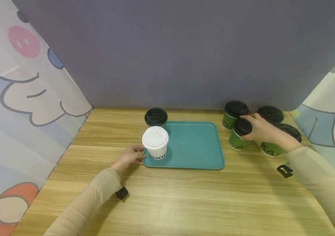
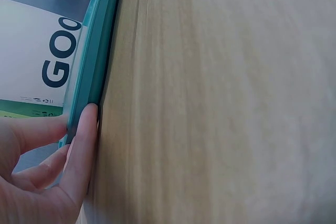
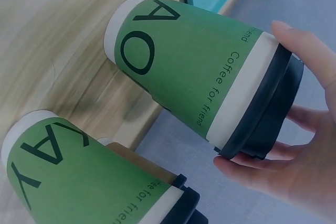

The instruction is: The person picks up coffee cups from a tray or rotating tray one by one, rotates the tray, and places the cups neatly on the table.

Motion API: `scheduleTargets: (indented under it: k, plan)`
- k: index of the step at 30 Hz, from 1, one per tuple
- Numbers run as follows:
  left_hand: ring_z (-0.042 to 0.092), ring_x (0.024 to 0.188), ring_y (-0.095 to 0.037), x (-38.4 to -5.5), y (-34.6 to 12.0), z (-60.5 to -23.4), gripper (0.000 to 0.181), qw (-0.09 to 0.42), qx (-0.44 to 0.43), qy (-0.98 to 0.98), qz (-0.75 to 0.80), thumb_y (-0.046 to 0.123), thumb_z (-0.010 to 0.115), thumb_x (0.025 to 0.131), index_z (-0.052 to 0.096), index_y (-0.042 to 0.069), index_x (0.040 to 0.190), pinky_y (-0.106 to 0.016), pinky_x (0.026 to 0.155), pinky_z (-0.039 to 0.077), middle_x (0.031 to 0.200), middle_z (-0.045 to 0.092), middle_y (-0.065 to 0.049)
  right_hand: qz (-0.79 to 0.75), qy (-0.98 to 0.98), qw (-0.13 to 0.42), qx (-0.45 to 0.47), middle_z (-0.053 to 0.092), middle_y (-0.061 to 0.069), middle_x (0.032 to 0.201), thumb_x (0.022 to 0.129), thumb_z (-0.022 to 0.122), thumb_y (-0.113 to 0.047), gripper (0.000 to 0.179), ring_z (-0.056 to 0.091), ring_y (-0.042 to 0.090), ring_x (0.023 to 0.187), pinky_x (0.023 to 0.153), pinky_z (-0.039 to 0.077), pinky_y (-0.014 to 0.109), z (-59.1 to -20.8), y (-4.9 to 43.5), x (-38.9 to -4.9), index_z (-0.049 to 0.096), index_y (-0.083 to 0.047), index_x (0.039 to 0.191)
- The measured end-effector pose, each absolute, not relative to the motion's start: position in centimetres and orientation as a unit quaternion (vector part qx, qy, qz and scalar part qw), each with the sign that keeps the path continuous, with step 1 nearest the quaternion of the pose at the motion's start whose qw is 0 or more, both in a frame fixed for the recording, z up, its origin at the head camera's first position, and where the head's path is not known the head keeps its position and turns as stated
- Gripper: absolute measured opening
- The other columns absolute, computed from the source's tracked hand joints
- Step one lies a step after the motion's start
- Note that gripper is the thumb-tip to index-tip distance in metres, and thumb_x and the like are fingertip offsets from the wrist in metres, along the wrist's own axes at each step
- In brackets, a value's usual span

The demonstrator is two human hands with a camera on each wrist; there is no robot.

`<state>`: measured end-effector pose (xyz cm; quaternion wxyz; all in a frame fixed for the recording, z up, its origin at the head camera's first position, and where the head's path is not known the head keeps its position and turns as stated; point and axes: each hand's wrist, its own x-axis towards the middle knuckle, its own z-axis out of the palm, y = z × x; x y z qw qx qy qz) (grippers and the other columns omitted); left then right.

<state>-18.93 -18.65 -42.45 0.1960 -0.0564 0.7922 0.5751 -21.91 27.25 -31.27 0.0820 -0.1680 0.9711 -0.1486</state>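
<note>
My left hand (image 1: 130, 154) pinches the left front corner of a teal tray (image 1: 195, 147), thumb on one side of the rim and fingers on the other. On that end of the tray stands a white paper cup (image 1: 155, 144) with a white lid, its printing partly visible. Behind it, a black-lidded cup (image 1: 155, 116) is half hidden. My right hand (image 1: 262, 129) grips a green coffee cup (image 3: 184, 66) around its black lid from above; the cup is upright, with its base at the tabletop, right of the tray.
Around my right hand stand more green cups with black lids: one behind (image 1: 236, 109), one farther right (image 1: 270, 114), and one under my wrist (image 1: 270, 149). A purple-grey panel (image 1: 179, 55) borders the wooden table (image 1: 185, 200) at the back; printed curtains flank both sides.
</note>
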Motion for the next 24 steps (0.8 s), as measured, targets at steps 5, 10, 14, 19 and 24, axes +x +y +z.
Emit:
scheduleTargets:
  k: [5,10,14,19,24]
  plan:
    - [0.056,0.063,-0.014,-19.1,-18.8,-42.75,0.044,0.2,-0.055,0.791,0.576,-0.002,0.053,0.083,0.039,-0.015,0.122,-0.028,0.059,0.056,0.087,0.053,-0.016,-0.147,0.971,0.082,-0.168,0.021,0.039,0.124,0.071,0.073,-0.028,0.086,0.032,0.055,0.107,0.08,0.038,0.065,-31.41,27.26,-21.95,0.026,0.006,0.134]
    - [0.056,0.063,-0.014,-19.08,-18.8,-42.81,0.044,0.199,-0.058,0.79,0.577,-0.001,0.053,0.083,0.04,-0.015,0.122,-0.027,0.059,0.056,0.087,0.053,-0.016,-0.147,0.971,0.081,-0.171,0.021,0.039,0.123,0.071,0.072,-0.028,0.085,0.033,0.054,0.106,0.079,0.039,0.064,-31.55,27.35,-22.03,0.026,0.005,0.134]
    - [0.056,0.062,-0.013,-18.96,-18.73,-42.65,0.044,0.197,-0.061,0.789,0.579,-0.001,0.054,0.082,0.04,-0.014,0.122,-0.026,0.059,0.056,0.086,0.054,-0.015,-0.148,0.97,0.082,-0.172,0.021,0.039,0.123,0.071,0.072,-0.029,0.085,0.032,0.054,0.106,0.079,0.038,0.064,-31.61,27.4,-22.08,0.025,0.005,0.134]
    - [0.056,0.061,-0.013,-19.08,-18.72,-42.67,0.044,0.192,-0.067,0.786,0.584,-0.003,0.054,0.081,0.041,-0.014,0.121,-0.027,0.058,0.056,0.084,0.055,-0.014,-0.141,0.971,0.085,-0.172,0.019,0.04,0.126,0.072,0.072,-0.032,0.087,0.028,0.057,0.109,0.079,0.036,0.067,-31.62,27.38,-22.16,0.024,0.005,0.135]
    - [0.056,0.061,-0.013,-19.15,-18.69,-42.8,0.044,0.192,-0.067,0.785,0.586,-0.003,0.054,0.081,0.041,-0.013,0.121,-0.026,0.058,0.056,0.083,0.055,-0.013,-0.137,0.973,0.085,-0.167,0.017,0.04,0.128,0.073,0.069,-0.039,0.089,0.024,0.058,0.111,0.081,0.034,0.069,-31.56,27.33,-22.14,0.023,0.003,0.136]
